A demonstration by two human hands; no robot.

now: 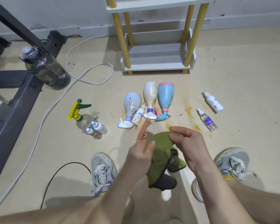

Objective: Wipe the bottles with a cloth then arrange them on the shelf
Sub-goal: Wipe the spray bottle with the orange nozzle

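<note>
Left hand [141, 153] fingers curled around the olive-green cloth [160, 151] and the copper-pink pump-topped bottle [142, 131] wrapped inside it, with only the pump showing at the far left. Right hand [190, 143] pinched the cloth's upper fold. Just beyond lay 3 speckled plastic spray bottles [150, 94] on the stained beige floor [87, 147], with the white shelf on yellow posts [158, 66] farther off.

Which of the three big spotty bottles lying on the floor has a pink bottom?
The light blue bottle, rightmost of the three; the lavender bottle and cream bottle lack one.
</note>
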